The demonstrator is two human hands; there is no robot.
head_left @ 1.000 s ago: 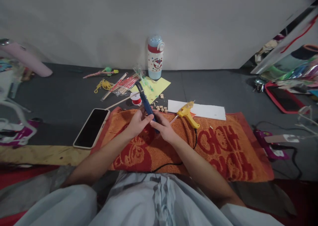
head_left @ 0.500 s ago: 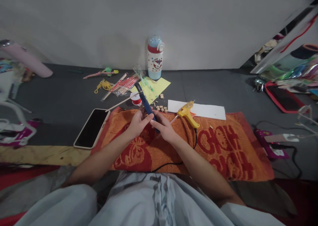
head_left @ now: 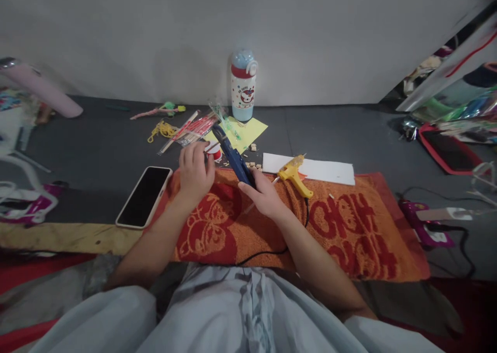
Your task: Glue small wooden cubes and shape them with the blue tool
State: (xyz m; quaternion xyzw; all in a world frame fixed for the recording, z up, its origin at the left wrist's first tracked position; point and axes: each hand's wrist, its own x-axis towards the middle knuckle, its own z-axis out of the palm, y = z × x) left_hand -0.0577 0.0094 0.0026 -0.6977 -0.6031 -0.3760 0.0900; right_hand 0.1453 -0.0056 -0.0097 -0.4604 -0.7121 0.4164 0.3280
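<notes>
My right hand (head_left: 264,197) grips the handles of a dark blue pair of pliers (head_left: 233,155), whose tip points away toward a yellow paper sheet (head_left: 250,131). My left hand (head_left: 194,174) has its fingers curled down over the far edge of the orange and red towel (head_left: 349,229), by a small red-and-white spool (head_left: 214,151); what it holds, if anything, is hidden. A thin wooden stick runs past that hand. Small wooden cubes (head_left: 253,165) lie just beyond the pliers.
A phone (head_left: 144,196) lies left of the towel. A yellow glue gun (head_left: 294,174) with a black cord rests on the towel beside a white board (head_left: 322,170). A bottle (head_left: 243,86) stands by the wall. Red straws (head_left: 192,130) and yellow cord (head_left: 162,131) lie behind.
My left hand has let go of the pliers and moved left and away toward the spool. My right hand keeps the pliers and has shifted slightly right.
</notes>
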